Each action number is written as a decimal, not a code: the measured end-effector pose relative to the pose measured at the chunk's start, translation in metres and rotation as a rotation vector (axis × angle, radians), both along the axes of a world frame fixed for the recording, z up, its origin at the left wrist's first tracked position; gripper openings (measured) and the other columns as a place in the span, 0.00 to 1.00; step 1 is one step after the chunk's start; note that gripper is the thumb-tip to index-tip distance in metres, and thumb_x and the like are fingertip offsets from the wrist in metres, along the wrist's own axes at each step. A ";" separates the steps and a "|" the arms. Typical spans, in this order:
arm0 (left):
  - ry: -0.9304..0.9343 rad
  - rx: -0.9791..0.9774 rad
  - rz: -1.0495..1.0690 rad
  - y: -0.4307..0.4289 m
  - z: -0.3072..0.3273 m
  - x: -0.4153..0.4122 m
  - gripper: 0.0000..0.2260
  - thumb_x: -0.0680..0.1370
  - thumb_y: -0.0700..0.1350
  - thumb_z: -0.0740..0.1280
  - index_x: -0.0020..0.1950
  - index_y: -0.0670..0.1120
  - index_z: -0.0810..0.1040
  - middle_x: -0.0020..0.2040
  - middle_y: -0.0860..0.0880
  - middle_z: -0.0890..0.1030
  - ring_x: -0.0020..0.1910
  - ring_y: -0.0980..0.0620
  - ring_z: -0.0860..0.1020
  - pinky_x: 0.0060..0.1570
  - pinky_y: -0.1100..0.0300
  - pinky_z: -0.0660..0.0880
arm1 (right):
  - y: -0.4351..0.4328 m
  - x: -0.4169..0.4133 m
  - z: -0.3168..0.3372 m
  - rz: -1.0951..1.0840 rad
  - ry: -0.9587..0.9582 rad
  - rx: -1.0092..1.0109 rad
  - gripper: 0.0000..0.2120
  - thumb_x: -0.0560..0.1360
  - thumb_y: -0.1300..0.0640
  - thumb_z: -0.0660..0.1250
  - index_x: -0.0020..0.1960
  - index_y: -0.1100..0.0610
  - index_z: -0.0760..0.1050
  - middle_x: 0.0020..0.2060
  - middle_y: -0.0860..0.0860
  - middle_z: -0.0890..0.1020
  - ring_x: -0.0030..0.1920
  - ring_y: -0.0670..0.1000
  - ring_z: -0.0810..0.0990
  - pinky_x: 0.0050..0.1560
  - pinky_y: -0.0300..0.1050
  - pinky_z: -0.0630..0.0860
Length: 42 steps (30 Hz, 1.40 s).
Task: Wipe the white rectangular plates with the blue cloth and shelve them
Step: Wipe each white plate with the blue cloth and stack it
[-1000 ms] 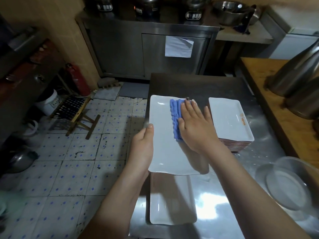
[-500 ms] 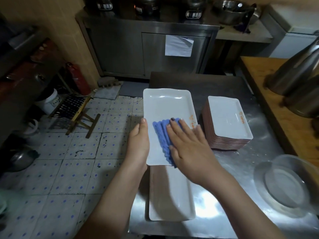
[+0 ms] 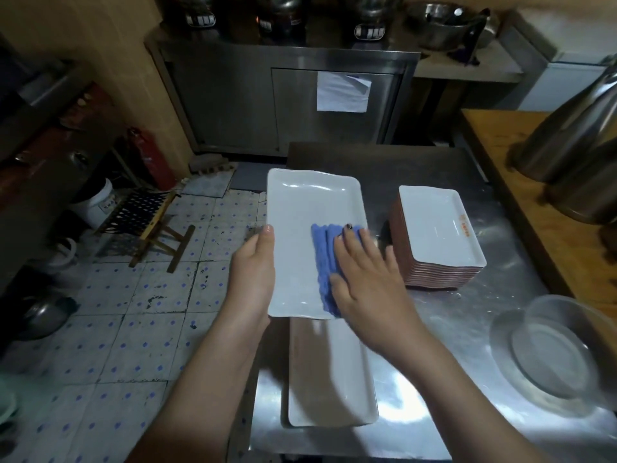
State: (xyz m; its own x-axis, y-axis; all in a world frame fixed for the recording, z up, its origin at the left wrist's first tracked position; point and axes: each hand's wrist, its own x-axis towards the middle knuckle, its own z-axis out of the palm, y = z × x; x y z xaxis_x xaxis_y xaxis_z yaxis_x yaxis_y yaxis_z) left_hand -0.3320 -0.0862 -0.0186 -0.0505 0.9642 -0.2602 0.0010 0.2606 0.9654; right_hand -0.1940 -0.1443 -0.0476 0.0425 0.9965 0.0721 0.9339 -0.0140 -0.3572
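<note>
My left hand [image 3: 255, 272] grips the left edge of a white rectangular plate [image 3: 310, 208] held above the steel table [image 3: 467, 329]. My right hand [image 3: 367, 279] lies flat with straight fingers on the folded blue cloth [image 3: 323, 262], pressing it onto the plate's near right part. Below the held plate, another white rectangular plate [image 3: 330, 379] lies on the table near its front edge. To the right stands a tall stack of white rectangular plates [image 3: 434, 228] with reddish undersides.
A clear glass bowl [image 3: 554, 352] sits at the table's right front. Large steel pots [image 3: 577, 155] stand on the wooden counter [image 3: 494, 138] on the right. A steel cabinet [image 3: 283, 105] is ahead; a folding stool [image 3: 150, 222] and fire extinguisher [image 3: 150, 158] stand on the tiled floor to the left.
The plate was turned and shifted away from me over the table. My right hand drew the cloth from the plate's far part toward its near right corner; my left hand kept its grip.
</note>
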 end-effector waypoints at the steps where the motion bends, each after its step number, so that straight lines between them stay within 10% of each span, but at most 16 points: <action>1: 0.000 0.000 0.012 0.001 0.000 -0.001 0.16 0.81 0.52 0.56 0.40 0.49 0.77 0.29 0.55 0.81 0.27 0.59 0.80 0.25 0.66 0.76 | -0.003 -0.002 0.001 0.012 0.073 -0.023 0.27 0.79 0.45 0.41 0.77 0.49 0.49 0.77 0.44 0.47 0.71 0.37 0.32 0.69 0.45 0.32; 16: -0.002 -0.039 0.003 -0.018 -0.013 0.012 0.16 0.82 0.51 0.56 0.40 0.50 0.77 0.31 0.55 0.82 0.30 0.59 0.80 0.33 0.62 0.77 | -0.003 0.015 -0.020 -0.087 0.042 0.019 0.19 0.82 0.55 0.53 0.72 0.54 0.63 0.76 0.49 0.55 0.76 0.54 0.51 0.70 0.49 0.47; 20: -0.002 -0.076 -0.064 -0.037 -0.018 0.021 0.15 0.82 0.50 0.56 0.39 0.50 0.78 0.30 0.56 0.82 0.28 0.60 0.80 0.27 0.67 0.76 | 0.019 0.034 -0.012 -0.258 0.334 0.056 0.20 0.82 0.55 0.54 0.73 0.56 0.62 0.75 0.48 0.55 0.74 0.52 0.59 0.64 0.25 0.52; 23: -0.038 -0.079 -0.060 -0.039 -0.015 0.021 0.15 0.81 0.51 0.57 0.40 0.50 0.79 0.30 0.58 0.82 0.28 0.60 0.80 0.24 0.67 0.75 | 0.011 0.035 -0.014 -0.289 0.414 0.038 0.21 0.82 0.53 0.56 0.74 0.53 0.61 0.77 0.47 0.48 0.73 0.50 0.61 0.65 0.28 0.56; 26: -0.033 -0.048 0.007 -0.033 -0.015 0.019 0.15 0.81 0.50 0.57 0.40 0.49 0.78 0.30 0.56 0.82 0.28 0.60 0.80 0.27 0.68 0.76 | -0.015 0.025 -0.028 -0.243 0.546 0.062 0.23 0.81 0.54 0.58 0.75 0.53 0.60 0.70 0.38 0.61 0.65 0.31 0.63 0.50 0.13 0.52; 35: 0.012 -0.042 -0.006 -0.054 -0.032 0.021 0.15 0.81 0.51 0.57 0.42 0.50 0.79 0.33 0.59 0.83 0.32 0.62 0.81 0.31 0.66 0.76 | -0.009 0.034 -0.021 -0.299 0.404 0.245 0.17 0.79 0.58 0.63 0.67 0.56 0.72 0.64 0.52 0.75 0.59 0.52 0.74 0.51 0.35 0.64; 42: 0.005 -0.104 0.039 -0.077 -0.053 0.012 0.15 0.81 0.51 0.57 0.43 0.48 0.79 0.36 0.53 0.83 0.35 0.55 0.81 0.34 0.63 0.77 | -0.025 0.052 -0.022 -0.405 1.047 0.212 0.11 0.76 0.59 0.67 0.46 0.42 0.80 0.47 0.36 0.79 0.43 0.30 0.76 0.38 0.24 0.71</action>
